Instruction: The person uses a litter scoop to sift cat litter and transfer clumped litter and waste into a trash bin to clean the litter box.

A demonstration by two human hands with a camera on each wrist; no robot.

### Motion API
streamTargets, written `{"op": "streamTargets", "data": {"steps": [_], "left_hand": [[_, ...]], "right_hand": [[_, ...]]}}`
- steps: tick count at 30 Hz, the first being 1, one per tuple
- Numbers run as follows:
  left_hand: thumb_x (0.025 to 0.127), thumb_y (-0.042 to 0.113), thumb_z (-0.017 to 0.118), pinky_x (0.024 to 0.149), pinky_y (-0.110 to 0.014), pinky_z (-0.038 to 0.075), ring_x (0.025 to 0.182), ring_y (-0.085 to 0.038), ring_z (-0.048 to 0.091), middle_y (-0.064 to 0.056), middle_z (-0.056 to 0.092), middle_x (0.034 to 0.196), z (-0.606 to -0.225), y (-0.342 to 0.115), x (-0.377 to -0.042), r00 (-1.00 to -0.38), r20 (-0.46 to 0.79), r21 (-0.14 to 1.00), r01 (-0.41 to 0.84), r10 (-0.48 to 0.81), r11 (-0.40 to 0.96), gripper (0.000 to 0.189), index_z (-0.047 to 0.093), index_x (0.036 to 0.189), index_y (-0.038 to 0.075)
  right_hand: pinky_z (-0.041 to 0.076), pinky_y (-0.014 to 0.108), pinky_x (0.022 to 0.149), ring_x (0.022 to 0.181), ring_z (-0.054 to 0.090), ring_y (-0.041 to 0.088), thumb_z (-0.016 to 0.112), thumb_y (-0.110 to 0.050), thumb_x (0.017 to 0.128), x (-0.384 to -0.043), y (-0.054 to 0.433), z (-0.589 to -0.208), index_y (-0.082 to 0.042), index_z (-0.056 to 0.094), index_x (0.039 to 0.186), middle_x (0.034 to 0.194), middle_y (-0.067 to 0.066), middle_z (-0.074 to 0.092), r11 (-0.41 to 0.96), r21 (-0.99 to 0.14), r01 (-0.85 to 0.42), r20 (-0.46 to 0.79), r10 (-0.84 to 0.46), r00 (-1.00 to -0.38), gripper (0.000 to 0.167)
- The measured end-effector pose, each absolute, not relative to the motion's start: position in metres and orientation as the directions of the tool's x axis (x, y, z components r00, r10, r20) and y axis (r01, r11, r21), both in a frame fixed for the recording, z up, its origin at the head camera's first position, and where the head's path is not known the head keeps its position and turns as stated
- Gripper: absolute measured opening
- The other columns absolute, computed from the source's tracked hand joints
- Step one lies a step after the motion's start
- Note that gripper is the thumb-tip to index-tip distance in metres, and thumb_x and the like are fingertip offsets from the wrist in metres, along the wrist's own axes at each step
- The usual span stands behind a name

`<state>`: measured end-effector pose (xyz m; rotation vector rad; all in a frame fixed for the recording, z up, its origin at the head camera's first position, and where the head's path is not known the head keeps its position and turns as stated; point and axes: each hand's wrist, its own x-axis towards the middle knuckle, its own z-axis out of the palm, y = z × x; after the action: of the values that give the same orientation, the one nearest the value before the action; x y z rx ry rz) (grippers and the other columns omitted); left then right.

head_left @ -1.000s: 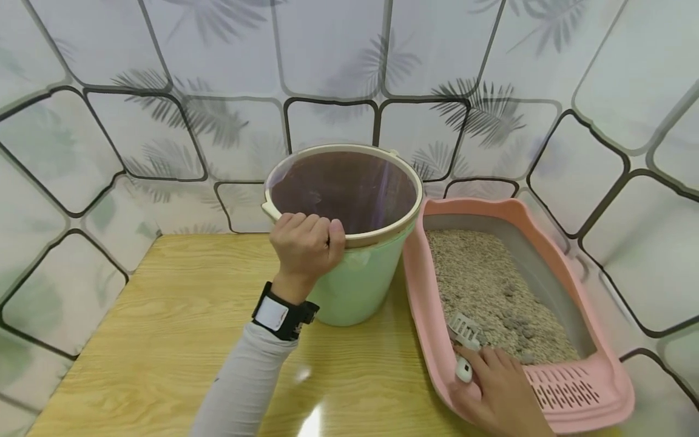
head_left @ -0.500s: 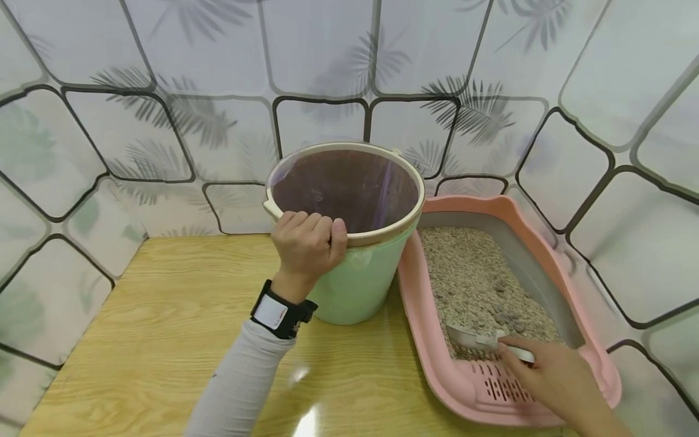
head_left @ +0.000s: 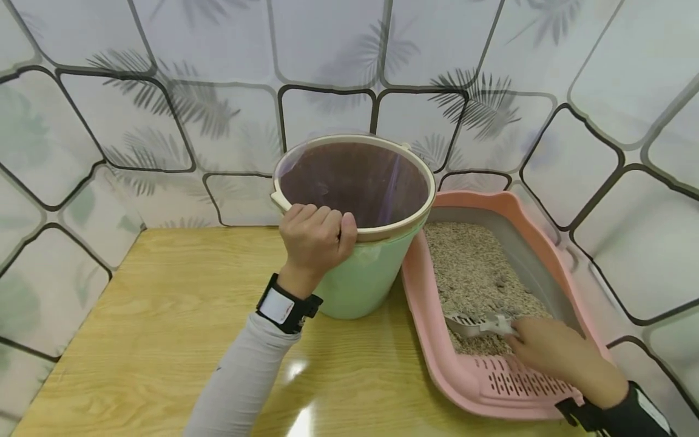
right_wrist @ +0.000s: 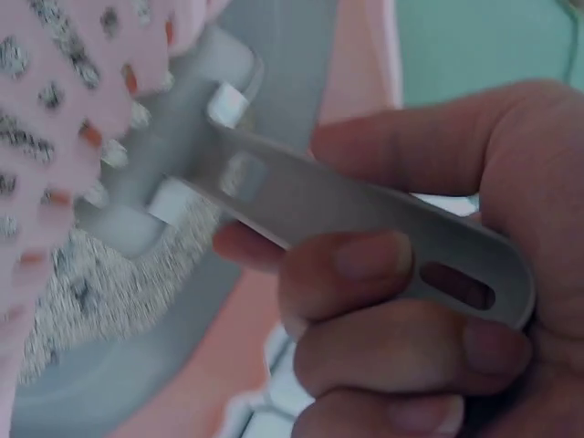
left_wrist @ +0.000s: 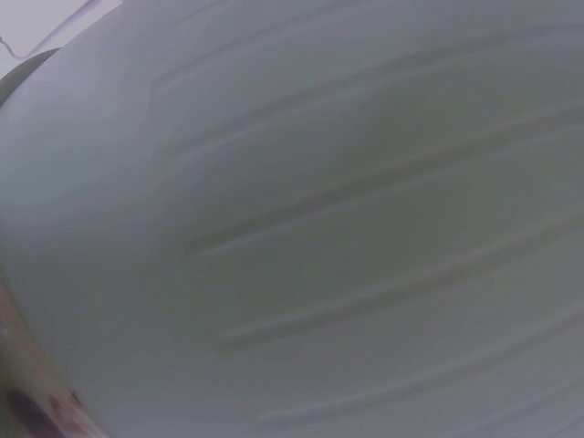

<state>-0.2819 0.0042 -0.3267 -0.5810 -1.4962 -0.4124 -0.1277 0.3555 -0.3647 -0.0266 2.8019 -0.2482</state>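
Your left hand [head_left: 317, 238] has its fingers curled over the near rim [head_left: 389, 232] of the green bin [head_left: 366, 284]. Your right hand [head_left: 551, 347] has its fingers wrapped round the grey scoop [head_left: 480, 326]. Scoop head's at the litter [head_left: 472, 261], near-left in the pink box [head_left: 423, 297]; can't tell if it's touching. Bin stands on the surface [head_left: 185, 303], just beside the box.

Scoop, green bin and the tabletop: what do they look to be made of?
Scoop: probably light grey plastic with a matte finish; it looks thin and moulded, with a rounded slot.
Green bin: likely plastic, smooth with a faint sheen.
Tabletop: wood grain shows and bright reflections suggest a glossy coat; real wood or printed laminate, I can't tell.
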Motion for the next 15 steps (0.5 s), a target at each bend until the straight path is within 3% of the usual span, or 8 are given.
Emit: {"op": "streamTargets", "data": {"steps": [6,11,15], "left_hand": [[0.088,0.019,0.043,0.047,-0.032,0.033,0.038,-0.017,0.025,0.002,0.024,0.042,-0.322,0.006,-0.279,0.062,0.994,-0.112,0.586,0.094,0.803,0.046,0.03,0.045,0.013],[0.087,0.019,0.044,0.048,-0.032,0.034,0.038,-0.017,0.027,0.002,0.025,0.042,-0.32,0.007,-0.278,0.063,0.993,-0.115,0.584,0.096,0.803,0.045,0.03,0.045,0.013],[0.086,0.019,0.044,0.047,-0.031,0.032,0.038,-0.016,0.025,0.002,0.025,0.041,-0.321,0.007,-0.276,0.055,0.993,-0.113,0.588,0.1,0.801,0.045,0.03,0.044,0.014]], "right_hand": [[0.03,0.025,0.046,0.047,0.032,0.01,0.048,-0.017,0.096,-0.158,0.339,-0.37,-0.013,0.048,0.068,0.056,-0.002,0.036,0.976,-0.21,-0.055,-0.297,-0.117,-0.948,0.029],[0.029,0.024,0.047,0.048,0.027,0.009,0.041,-0.014,0.099,-0.194,0.335,-0.372,-0.001,0.059,0.087,0.058,-0.001,0.037,0.976,-0.214,-0.05,-0.395,-0.134,-0.909,0.026],[0.029,0.025,0.05,0.051,0.027,0.009,0.036,-0.011,0.099,-0.223,0.335,-0.375,-0.003,0.054,0.084,0.06,-0.001,0.035,0.98,-0.19,-0.063,-0.45,-0.144,-0.881,0.025]]}}
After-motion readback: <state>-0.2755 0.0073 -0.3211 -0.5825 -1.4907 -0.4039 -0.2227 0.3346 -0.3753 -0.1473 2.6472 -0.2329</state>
